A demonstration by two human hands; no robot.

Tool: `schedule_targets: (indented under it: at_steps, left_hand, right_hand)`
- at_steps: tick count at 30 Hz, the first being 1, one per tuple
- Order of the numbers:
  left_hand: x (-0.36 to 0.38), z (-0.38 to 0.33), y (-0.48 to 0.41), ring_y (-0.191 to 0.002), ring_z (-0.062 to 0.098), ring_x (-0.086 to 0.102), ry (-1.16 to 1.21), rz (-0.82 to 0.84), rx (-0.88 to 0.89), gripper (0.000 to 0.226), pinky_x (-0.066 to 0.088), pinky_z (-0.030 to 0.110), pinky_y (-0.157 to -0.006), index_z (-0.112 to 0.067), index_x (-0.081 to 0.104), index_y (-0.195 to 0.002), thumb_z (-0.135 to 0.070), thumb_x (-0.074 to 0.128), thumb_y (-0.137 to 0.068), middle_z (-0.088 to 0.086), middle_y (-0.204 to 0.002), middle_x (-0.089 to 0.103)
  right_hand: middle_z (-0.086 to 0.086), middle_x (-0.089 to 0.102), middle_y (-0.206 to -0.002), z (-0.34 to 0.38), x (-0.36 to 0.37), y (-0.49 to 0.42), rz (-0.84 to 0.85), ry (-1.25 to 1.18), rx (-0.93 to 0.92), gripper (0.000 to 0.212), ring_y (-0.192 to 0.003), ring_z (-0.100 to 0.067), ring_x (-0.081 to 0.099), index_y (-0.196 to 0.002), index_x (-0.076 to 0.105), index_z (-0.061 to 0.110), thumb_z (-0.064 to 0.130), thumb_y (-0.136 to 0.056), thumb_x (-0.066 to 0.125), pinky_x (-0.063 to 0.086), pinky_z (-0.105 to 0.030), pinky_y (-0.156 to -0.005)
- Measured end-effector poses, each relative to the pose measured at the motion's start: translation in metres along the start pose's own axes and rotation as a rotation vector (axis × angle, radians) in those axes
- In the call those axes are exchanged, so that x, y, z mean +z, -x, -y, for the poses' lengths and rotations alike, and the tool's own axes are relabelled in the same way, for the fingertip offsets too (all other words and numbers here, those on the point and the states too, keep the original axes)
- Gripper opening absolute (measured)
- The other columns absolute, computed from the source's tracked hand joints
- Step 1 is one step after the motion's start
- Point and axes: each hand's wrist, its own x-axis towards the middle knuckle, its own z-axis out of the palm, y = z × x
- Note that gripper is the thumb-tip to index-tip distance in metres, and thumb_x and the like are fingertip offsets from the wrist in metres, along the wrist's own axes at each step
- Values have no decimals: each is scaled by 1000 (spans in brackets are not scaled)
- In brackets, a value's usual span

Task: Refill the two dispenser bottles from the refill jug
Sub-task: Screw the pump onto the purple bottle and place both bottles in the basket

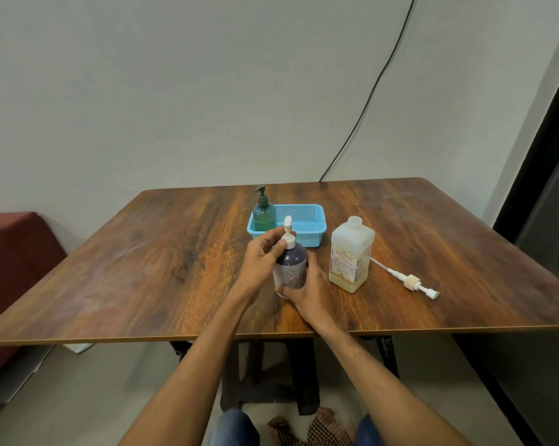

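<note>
A dark purple dispenser bottle (pixel 290 263) with a white pump top (pixel 288 233) stands on the wooden table (pixel 143 268) in front of me. My left hand (pixel 262 252) pinches the white collar at its neck. My right hand (pixel 307 288) grips the lower body of the bottle. A green dispenser bottle (pixel 264 212) with a dark pump stands in the left end of a blue basket (pixel 304 220). The translucent refill jug (pixel 351 254) stands open to the right, a little pale liquid at its bottom. Its removed white pump with tube (pixel 411 280) lies on the table further right.
The table's near edge runs just below my forearms. A black cable (pixel 368 101) hangs down the wall behind the table. A dark red seat (pixel 11 252) stands at the left. A dark panel (pixel 548 188) rises at the right.
</note>
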Motion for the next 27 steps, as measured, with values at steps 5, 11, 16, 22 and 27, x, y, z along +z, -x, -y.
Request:
schedule_targets:
  at_steps: [5, 11, 16, 22, 27]
  left_hand:
    - [24, 6, 2, -101, 9, 68, -150, -358, 30, 39, 59, 21, -79, -18, 68, -114, -30, 82, -79, -7, -113, 70]
    - [22, 11, 0, -97, 8, 70, -253, -362, 114, 36, 59, 21, -80, -11, 73, -114, -25, 80, -81, -1, -109, 74]
    - [-2, 5, -9, -104, 9, 70, -149, -24, 73, 28, 58, 37, -93, -7, 72, -117, -12, 71, -90, 1, -113, 74]
    - [24, 3, 3, -102, 5, 68, -218, -332, 112, 38, 58, 19, -81, -17, 70, -115, -29, 81, -81, -8, -113, 71]
    - [30, 7, 2, -94, 6, 71, -261, -412, 147, 35, 60, 23, -79, -12, 74, -109, -27, 83, -78, -2, -106, 75]
  right_hand:
    - [14, 56, -133, 1, 0, 0, -13, 11, 6, 86, -119, -3, 53, -134, 37, 39, 33, -66, 90, 50, -27, -98]
    - [12, 59, -128, 1, -1, -1, -14, -9, -7, 85, -115, -4, 57, -134, 40, 37, 31, -66, 90, 54, -27, -94]
    - [11, 56, -131, -1, -2, 0, 0, -27, -3, 86, -119, -5, 53, -136, 39, 35, 30, -67, 90, 50, -28, -97]
    - [13, 57, -131, 2, -3, 0, -9, -13, -2, 86, -118, -4, 55, -134, 39, 37, 28, -66, 90, 50, -23, -95]
    - [10, 58, -133, 2, -2, 0, -10, -7, -7, 89, -121, -7, 57, -139, 38, 35, 29, -67, 90, 54, -33, -99]
